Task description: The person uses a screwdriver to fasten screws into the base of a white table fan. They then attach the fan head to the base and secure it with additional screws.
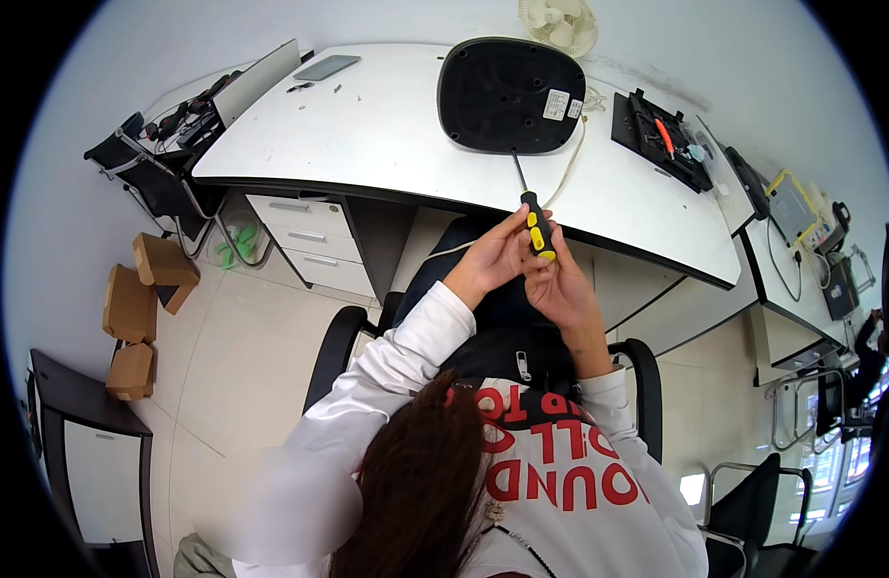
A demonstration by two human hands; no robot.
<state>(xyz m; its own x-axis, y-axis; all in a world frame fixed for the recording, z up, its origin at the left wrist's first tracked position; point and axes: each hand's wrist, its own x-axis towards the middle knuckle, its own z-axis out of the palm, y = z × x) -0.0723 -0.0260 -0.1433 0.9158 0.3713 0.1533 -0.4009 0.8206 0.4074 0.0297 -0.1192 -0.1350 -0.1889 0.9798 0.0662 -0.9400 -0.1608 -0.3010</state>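
Note:
A screwdriver (534,227) with a black and yellow handle is held between my two hands in front of the table edge. My left hand (495,255) pinches the handle from the left, near its shaft end. From the right, my right hand (562,284) has its fingers closed around the lower handle. The metal shaft points away from me, its tip at the near edge of a rounded black base plate (502,101). Whether the tip touches the plate, I cannot tell. Pale labels and several screw holes show on the plate, which lies on the white table (387,125).
A pale cable (567,171) runs over the table's near edge. At the right lies an opened black tool case (656,140) with red-handled pliers (665,138). A white fan (560,24) stands behind the plate. A grey flat device (327,67) lies far left. Cardboard boxes (130,303) sit on the floor.

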